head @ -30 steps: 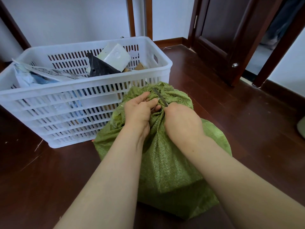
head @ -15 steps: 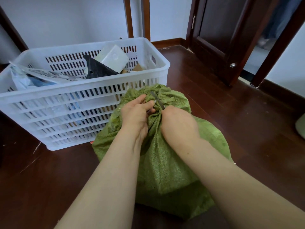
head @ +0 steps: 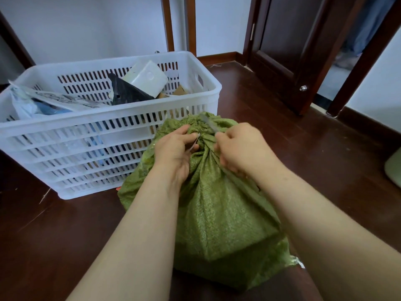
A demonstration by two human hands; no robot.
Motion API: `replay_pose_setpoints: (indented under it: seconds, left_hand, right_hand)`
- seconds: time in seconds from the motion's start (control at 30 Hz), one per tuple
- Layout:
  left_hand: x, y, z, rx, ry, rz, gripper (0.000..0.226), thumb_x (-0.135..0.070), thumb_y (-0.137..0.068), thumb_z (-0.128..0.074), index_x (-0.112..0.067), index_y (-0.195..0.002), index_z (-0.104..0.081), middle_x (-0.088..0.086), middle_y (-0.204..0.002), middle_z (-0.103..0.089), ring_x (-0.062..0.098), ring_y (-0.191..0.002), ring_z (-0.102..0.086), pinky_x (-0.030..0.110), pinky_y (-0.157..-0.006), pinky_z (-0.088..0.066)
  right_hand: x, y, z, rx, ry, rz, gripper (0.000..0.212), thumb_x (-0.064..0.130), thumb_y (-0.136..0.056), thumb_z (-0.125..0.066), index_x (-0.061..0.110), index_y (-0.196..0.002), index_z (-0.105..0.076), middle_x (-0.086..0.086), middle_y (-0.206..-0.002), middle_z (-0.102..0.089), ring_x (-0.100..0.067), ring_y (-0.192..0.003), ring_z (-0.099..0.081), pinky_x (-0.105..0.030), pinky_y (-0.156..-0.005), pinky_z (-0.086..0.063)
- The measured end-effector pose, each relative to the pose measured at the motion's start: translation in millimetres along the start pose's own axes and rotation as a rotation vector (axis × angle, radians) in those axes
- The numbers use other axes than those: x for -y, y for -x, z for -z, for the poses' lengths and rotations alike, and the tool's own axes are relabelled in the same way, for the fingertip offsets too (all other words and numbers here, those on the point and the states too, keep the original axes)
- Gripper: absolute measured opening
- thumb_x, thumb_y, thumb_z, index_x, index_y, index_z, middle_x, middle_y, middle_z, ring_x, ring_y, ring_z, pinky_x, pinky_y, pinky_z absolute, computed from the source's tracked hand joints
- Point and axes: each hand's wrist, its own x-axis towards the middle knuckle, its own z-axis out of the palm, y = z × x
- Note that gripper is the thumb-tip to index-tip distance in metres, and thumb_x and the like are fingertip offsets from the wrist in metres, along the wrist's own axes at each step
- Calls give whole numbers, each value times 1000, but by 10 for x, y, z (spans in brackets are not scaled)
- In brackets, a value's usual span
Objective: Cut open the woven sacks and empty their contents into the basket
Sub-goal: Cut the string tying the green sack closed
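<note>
- The green sack [head: 217,213] sits on the floor, just beside the white basket [head: 108,124].
- The left hand [head: 175,153] pinches its gathered neck; the right hand [head: 240,146] grips a thin blade [head: 207,123] laid across it.
- Best to slice away from the pinching fingers, keeping that neck pulled taut.

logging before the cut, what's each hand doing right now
left hand: closed, gripping the bunched neck of the green sack
right hand: closed, holding a blade against the sack's neck
</note>
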Motion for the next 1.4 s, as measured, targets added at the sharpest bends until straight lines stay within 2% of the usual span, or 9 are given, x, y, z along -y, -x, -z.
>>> replay_pose_setpoints:
  seconds: [0.07,0.17,0.3,0.43,0.5,0.6,0.77,1.2,1.4]
  left_hand:
    - [-16,22,9,35,-13,4,38,11,-80,-59,1,-117,-60,6,-98,-64,11,-71,-56,17,-49,-47]
    - [-11,84,-7,75,-86,-26,46,5,-73,-72,-1,-117,-60,5,-102,-66,12,-81,-62,22,-65,-48]
    - [15,137,-19,97,-81,-32,58,15,-70,-69,1,-125,-55,16,-111,-65,18,-80,-69,25,-66,-57]
    - [6,125,58,149,-104,-16,56,19,-71,-66,1,-123,-57,21,-119,-63,25,-96,-67,28,-80,-58]
    - [-28,110,81,171,-86,-18,56,21,-71,-63,1,-123,-58,19,-118,-64,25,-109,-63,28,-83,-57]
    - [-116,112,75,188,-55,-47,52,24,-75,-58,1,-121,-58,15,-111,-66,17,-97,-67,21,-68,-58]
    - [-288,26,143,101,-156,-159,43,19,-77,-59,2,-117,-62,12,-111,-68,19,-105,-65,18,-70,-57]
    - [-1037,-274,-395,-15,-52,-124,29,16,-78,-63,7,-105,-62,16,-83,-67,17,-70,-66,19,-67,-56]
    - [-996,-100,-1084,110,-202,43,29,20,-81,-55,4,-105,-59,15,-84,-66,17,-70,-66,22,-74,-57]
  right_hand:
    - [-10,-88,138,-104,-165,-36,38,27,-88,-50,2,-64,-66,-10,-51,-59,-16,-34,-46,-28,-43,-40]
    - [-67,-119,121,-237,-159,3,33,37,-80,-67,5,-71,-65,-11,-68,-66,-25,-63,-61,-40,-62,-54]
    - [-80,-32,2,-132,-114,75,32,31,-68,-82,19,-95,-69,7,-83,-62,-14,-84,-61,-31,-79,-50]
    - [-289,-135,-154,-115,-328,21,30,31,-62,-83,11,-80,-70,-8,-81,-73,-27,-80,-68,-43,-78,-55]
    - [-344,-178,-185,-148,-516,-70,38,34,-59,-75,1,-75,-68,-19,-77,-71,-32,-70,-68,-52,-73,-56]
    - [-391,-258,-177,-184,-689,-190,27,22,-74,-73,9,-57,-57,-2,-44,-55,-11,-40,-48,-31,-43,-42]
    - [-345,-508,-179,-286,-702,-219,16,20,-74,-69,9,-65,-60,-8,-60,-54,-21,-57,-51,-38,-57,-47]
    - [-187,-818,-43,-239,-697,-589,32,16,-78,-62,14,-50,-47,-2,-46,-46,-14,-36,-30,-24,-41,-21]
    - [281,-663,733,-205,-1295,-511,20,22,-86,-68,2,-92,-66,-11,-73,-58,-1,-23,-33,-11,-26,-22]
